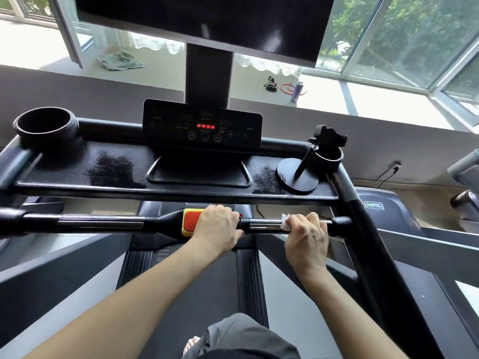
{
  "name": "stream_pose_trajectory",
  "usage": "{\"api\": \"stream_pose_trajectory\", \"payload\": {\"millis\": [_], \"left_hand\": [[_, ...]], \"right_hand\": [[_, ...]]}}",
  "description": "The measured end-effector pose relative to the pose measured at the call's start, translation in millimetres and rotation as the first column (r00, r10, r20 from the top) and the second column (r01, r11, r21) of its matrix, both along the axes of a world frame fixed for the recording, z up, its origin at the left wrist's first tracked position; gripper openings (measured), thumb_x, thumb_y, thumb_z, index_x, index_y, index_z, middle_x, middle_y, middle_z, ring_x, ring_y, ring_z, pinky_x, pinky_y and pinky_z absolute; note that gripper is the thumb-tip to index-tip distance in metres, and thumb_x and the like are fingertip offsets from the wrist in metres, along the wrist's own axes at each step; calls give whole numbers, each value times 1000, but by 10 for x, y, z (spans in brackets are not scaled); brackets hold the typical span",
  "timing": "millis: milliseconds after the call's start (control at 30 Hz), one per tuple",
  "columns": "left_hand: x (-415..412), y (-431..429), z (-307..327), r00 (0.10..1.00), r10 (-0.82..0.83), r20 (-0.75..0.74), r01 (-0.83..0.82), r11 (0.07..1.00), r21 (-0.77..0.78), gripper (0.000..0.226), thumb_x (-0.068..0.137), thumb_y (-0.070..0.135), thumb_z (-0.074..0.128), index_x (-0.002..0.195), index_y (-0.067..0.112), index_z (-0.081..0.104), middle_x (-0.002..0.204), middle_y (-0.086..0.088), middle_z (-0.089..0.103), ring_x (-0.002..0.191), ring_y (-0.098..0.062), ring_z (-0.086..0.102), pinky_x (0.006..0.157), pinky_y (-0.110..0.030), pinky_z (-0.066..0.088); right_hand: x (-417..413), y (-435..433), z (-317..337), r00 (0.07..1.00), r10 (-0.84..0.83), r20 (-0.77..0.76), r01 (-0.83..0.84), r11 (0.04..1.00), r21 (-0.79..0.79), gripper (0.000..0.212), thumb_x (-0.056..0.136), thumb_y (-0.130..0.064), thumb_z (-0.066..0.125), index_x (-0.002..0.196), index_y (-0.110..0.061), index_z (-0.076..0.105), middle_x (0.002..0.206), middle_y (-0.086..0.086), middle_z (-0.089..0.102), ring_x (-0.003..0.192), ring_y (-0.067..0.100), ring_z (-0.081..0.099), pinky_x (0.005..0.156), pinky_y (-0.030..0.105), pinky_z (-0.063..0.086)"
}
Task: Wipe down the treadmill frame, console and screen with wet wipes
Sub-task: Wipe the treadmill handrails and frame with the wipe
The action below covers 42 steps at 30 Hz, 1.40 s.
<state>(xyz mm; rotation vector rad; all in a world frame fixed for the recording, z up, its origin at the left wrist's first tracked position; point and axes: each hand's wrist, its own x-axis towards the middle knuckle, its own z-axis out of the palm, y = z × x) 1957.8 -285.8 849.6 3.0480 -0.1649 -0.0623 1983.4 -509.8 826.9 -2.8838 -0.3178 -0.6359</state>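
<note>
Handlebar (pixel 103 222), near side of treadmill.
- Left hand (pixel 216 224): grip curled over the bar's middle, at the right edge of the red button (pixel 193 220); forearm reaches forward.
- Right hand (pixel 307 237): grip wrapped round the wet wipe (pixel 286 221) on the chrome section (pixel 264 225); wrist fairly straight.
- Advice: keep the wipe encircling the bar, twist while sliding, and spare the button.

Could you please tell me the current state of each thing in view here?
Screen: dark.
Console: lit, red digits showing.
Tray: wet patches on both sides.
Left cup holder: looks empty.
Wet wipe: wrapped round the handlebar, gripped by the right hand.
Left hand: grips the handlebar beside the red button.
</note>
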Motion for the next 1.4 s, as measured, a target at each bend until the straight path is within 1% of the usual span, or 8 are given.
{"api": "stream_pose_trajectory", "payload": {"millis": [233,367,433,533,600,800,1033,1400], "left_hand": [[-3,22,-13,1000,-4,7,4,1000,9,44,99,57,50,128,25,60,118,1,64,115,-21,56,100,-33,37],[3,21,-25,1000,-6,13,6,1000,12,43,99,58,50,124,26,62,116,2,65,114,-20,57,99,-32,37],[8,15,-32,1000,-7,4,7,1000,11,43,99,58,51,123,25,63,115,2,65,113,-21,57,99,-33,39],[13,21,-48,1000,-4,9,4,1000,11,43,98,58,51,122,25,63,113,2,65,112,-21,57,99,-33,40],[18,23,-55,1000,-5,13,5,1000,1,43,98,58,52,123,25,63,113,2,65,112,-21,57,99,-34,40],[14,31,-88,1000,-11,29,11,1000,2,44,98,58,50,126,26,62,115,2,65,113,-21,56,100,-33,39],[10,30,-85,999,-9,38,9,1000,5,44,98,58,51,125,25,62,115,2,65,113,-21,56,100,-33,39],[0,48,-139,997,3,81,3,997,-74,48,97,58,53,132,27,61,117,4,65,117,-20,55,105,-32,35]], "right_hand": [[-239,442,-61,982,181,-56,-158,947,281,12,94,-8,63,90,-18,68,99,-3,61,77,21,61,66,34,50],[-94,32,-139,964,-146,-222,252,768,588,13,89,-6,66,83,-18,68,91,5,64,85,27,64,80,33,48],[-10,-116,-171,851,-288,-438,522,376,766,17,87,-3,69,76,-16,65,79,7,69,81,31,69,79,39,57],[74,-52,-242,753,-69,-654,594,-356,721,28,83,22,49,76,-4,58,62,11,65,61,26,65,57,35,59],[125,72,-311,732,90,-675,608,-532,589,33,78,27,40,81,-1,56,51,10,62,51,23,64,49,31,58],[-52,591,-282,667,419,-616,734,-512,446,38,85,26,30,67,2,54,50,11,57,42,20,62,51,31,61],[220,141,-275,711,191,-677,624,-616,482,31,74,27,37,76,2,56,61,16,57,54,23,55,42,25,54],[82,373,-234,736,293,-610,641,-589,492,36,51,19,40,77,2,57,70,18,58,57,26,59,54,32,60]]}}
